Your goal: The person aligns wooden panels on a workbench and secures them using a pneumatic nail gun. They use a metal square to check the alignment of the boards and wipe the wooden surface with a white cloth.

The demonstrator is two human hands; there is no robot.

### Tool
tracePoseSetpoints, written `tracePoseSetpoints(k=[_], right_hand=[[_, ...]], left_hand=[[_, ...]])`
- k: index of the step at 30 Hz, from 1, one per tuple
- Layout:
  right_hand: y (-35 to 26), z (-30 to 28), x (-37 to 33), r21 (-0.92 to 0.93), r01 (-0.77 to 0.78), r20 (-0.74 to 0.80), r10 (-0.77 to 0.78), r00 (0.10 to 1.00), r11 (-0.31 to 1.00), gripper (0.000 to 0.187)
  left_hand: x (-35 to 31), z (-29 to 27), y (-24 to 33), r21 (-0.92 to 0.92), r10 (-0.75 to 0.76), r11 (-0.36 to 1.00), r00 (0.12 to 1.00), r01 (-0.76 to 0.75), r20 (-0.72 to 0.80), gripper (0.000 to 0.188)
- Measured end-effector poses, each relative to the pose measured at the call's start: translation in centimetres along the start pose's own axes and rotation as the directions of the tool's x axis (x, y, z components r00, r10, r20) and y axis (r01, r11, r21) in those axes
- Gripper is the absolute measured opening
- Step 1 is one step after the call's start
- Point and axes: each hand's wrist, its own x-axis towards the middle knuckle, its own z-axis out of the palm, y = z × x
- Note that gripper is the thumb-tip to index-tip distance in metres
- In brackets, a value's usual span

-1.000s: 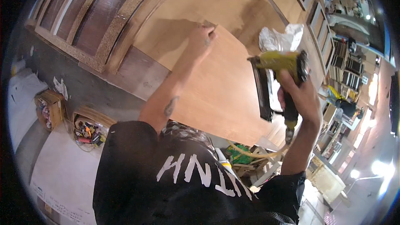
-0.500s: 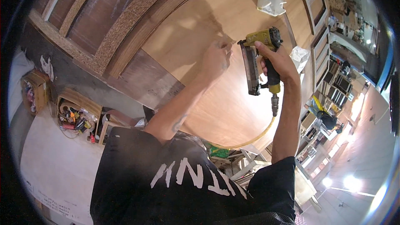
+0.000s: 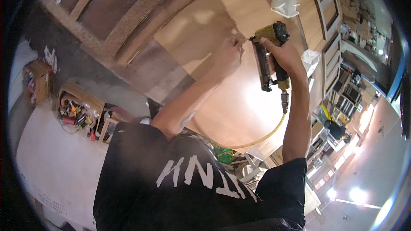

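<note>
My right hand (image 3: 283, 55) is wrapped round the grip of a yellow and black nail gun (image 3: 270, 34). A yellow air hose (image 3: 267, 137) runs from the metal coupling at the base of its grip. The gun's nose points left, toward my left hand (image 3: 230, 55), which is closed with its fingertips close to that nose. A thin sliver shows between the fingertips and the nose, too small to make out. Both hands are over a large plywood panel (image 3: 205, 53), and the left one casts a shadow on it.
Wooden framing strips (image 3: 145, 15) lie at the far left. A crumpled white piece (image 3: 284, 2) and another white scrap (image 3: 311, 60) lie on the panel. A wooden box of small items (image 3: 79, 109) stands at left. Another person (image 3: 336, 129) is in the background at right.
The nail gun has tilted a little and shifted slightly up. My left hand has come a bit further right, toward the gun's nose. The whole view has shifted slightly.
</note>
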Motion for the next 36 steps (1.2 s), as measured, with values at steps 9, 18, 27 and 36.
tracePoseSetpoints(k=[9,18,27,36], right_hand=[[1.4,3.5,-0.9,-0.14,0.245,-0.069,-0.256,0.964,0.959,0.049],[-4.1,12.9,-14.0,0.098,0.578,0.388,-0.566,0.727,0.81,0.029],[-6.5,18.4,-17.6,-0.177,0.549,0.583,-0.363,0.727,0.817,0.029],[-6.6,19.1,-17.9,-0.244,0.544,0.549,-0.348,0.76,0.803,0.035]], left_hand=[[-19.9,-10.9,-3.1,0.269,-0.145,0.947,0.98,0.177,-0.134,0.055],[-26.2,-8.8,-3.3,-0.374,-0.613,0.761,0.776,0.53,-0.148,0.05],[-26.5,-4.3,-6.4,-0.506,-0.52,0.807,0.774,0.305,-0.362,0.03],[-26.2,-3.9,-6.6,-0.581,-0.526,0.772,0.773,0.259,-0.354,0.023]])
